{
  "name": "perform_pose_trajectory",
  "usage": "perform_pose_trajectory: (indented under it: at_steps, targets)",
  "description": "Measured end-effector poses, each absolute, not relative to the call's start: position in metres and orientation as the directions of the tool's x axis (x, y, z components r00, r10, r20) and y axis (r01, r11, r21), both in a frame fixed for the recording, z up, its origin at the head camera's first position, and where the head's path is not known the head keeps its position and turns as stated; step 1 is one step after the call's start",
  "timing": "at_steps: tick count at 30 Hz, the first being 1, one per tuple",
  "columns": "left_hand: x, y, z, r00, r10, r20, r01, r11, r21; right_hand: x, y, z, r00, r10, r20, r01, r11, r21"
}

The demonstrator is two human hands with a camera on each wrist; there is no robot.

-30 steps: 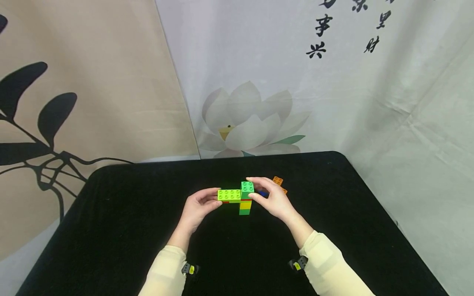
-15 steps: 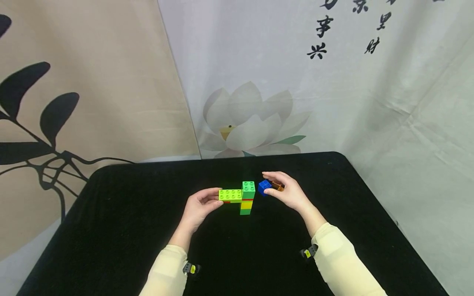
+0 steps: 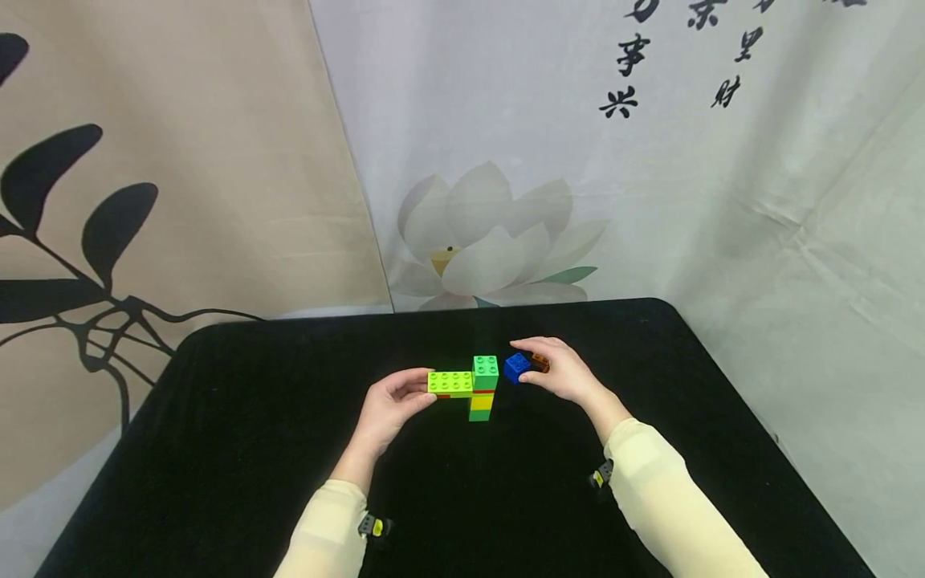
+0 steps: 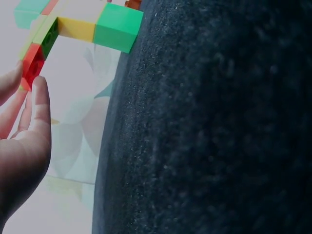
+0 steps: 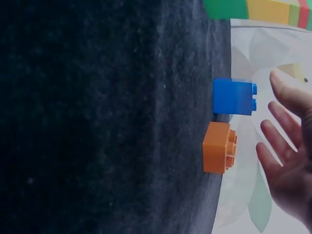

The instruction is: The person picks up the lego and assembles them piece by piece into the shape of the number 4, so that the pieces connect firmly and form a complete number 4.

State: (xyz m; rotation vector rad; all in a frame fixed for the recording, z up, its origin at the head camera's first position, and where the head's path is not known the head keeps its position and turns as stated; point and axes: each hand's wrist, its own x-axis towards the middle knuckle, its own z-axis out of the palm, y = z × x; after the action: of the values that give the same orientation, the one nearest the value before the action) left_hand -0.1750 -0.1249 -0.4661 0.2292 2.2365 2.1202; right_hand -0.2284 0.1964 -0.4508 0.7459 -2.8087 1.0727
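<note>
Left of the head view's middle, my left hand [image 3: 383, 409] pinches the left end of a joined toy-brick build. A lime-green brick [image 3: 450, 382] forms its side arm, with a red brick [image 4: 32, 67] under that end. A green brick [image 3: 485, 372] tops its column; a yellow brick [image 3: 481, 402] and another green brick [image 4: 118, 28] lie below. My right hand [image 3: 567, 373] hovers by a loose blue brick [image 5: 233, 96], fingers spread and apart from it in the right wrist view. An orange brick [image 5: 215, 148] stands beside the blue one, partly hidden by the hand in the head view.
The black cloth-covered table [image 3: 289, 466] has a rounded far edge. Behind it hangs a pale curtain [image 3: 499, 120] printed with a flower, leaves and characters. Small devices are strapped at both wrists.
My right hand has left the green brick on the column and moved right, over to the blue and orange bricks. My left hand keeps its pinch on the build.
</note>
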Motion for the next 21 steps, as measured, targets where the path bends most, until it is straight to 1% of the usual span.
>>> perform_pose_trajectory:
  at_steps: [11, 16, 21]
  targets:
    - [-0.175, -0.123, -0.465, -0.986, 0.15, 0.072, 0.08, 0.047, 0.996, -0.236, 0.196, -0.459, -0.914, -0.385, 0.129, -0.373, 0.668, -0.644]
    - [-0.176, -0.122, -0.466, -0.986, 0.155, 0.069, 0.075, 0.035, 0.997, -0.237, 0.195, -0.463, -0.918, -0.376, 0.129, -0.366, 0.672, -0.644]
    - [-0.176, -0.123, -0.467, -0.986, 0.154, 0.065, 0.072, 0.04, 0.997, -0.238, 0.193, -0.466, -0.913, -0.375, 0.161, -0.39, 0.684, -0.616]
